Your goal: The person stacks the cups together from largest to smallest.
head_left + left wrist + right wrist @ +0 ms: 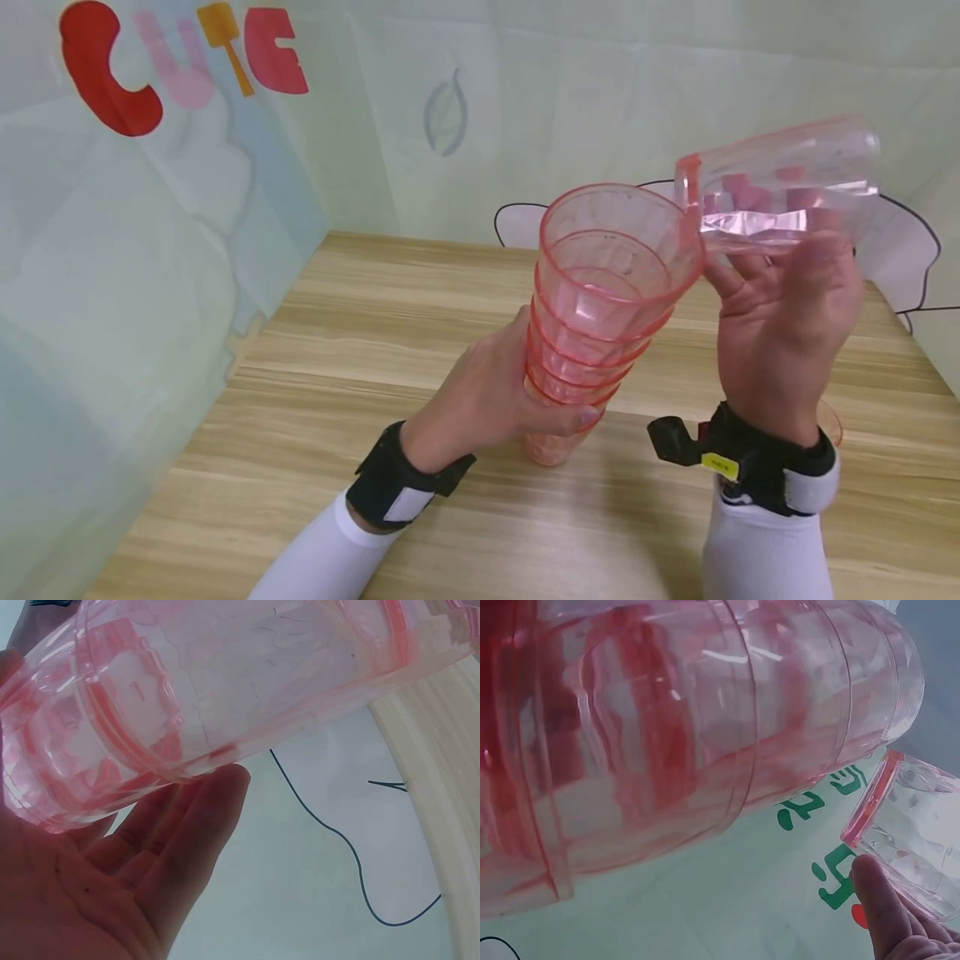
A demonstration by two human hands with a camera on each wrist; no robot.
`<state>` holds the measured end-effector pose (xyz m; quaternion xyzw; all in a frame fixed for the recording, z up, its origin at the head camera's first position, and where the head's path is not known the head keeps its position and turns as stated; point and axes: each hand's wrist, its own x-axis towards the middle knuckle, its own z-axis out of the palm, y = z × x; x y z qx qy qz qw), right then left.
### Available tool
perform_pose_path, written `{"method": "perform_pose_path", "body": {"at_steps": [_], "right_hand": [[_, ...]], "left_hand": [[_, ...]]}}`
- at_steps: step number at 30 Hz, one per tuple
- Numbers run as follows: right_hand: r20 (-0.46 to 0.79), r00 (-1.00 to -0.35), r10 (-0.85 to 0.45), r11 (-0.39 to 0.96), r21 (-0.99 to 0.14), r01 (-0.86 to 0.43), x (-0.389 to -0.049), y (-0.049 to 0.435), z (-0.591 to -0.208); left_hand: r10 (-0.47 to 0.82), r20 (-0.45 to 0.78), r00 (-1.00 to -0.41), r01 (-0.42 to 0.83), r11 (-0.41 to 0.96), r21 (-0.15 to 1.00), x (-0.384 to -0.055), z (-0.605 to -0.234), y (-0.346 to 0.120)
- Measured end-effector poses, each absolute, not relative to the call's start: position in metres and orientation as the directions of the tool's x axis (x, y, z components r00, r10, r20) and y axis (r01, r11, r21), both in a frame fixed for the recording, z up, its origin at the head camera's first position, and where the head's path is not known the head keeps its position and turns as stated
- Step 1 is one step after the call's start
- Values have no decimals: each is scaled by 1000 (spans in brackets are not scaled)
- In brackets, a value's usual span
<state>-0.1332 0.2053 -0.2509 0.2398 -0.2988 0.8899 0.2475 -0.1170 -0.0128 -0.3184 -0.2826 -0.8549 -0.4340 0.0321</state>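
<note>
My left hand [498,387] grips a tall stack of clear pink plastic cups [592,333] around its lower part. The stack leans to the right, its top rim facing up and toward me. In the left wrist view the fingers of my left hand [172,855] lie along the stack [247,690]. My right hand [787,325] holds a single clear pink cup [787,192] on its side. That cup's thick red base points left and overlaps the stack's rim in the head view. The right wrist view shows the cup [915,832] beyond the stack [667,727].
Partly hidden behind my right wrist, a pink clear rim [831,423] shows on the wood-grain table [315,433]. A pale printed cloth [585,92] hangs behind the table and along its left side, with colourful letters [112,75] at the upper left.
</note>
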Motion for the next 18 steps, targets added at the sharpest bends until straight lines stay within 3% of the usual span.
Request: {"method": "perform_pose_path", "body": {"at_steps": [8, 18], "right_hand": [[549, -769, 329, -749, -344, -566, -123, 201, -246], [424, -854, 302, -871, -241, -427, -109, 201, -239]], "left_hand": [[455, 285, -843, 499, 468, 729, -117, -317, -13], [454, 277, -847, 495, 480, 725, -118, -316, -12]]}}
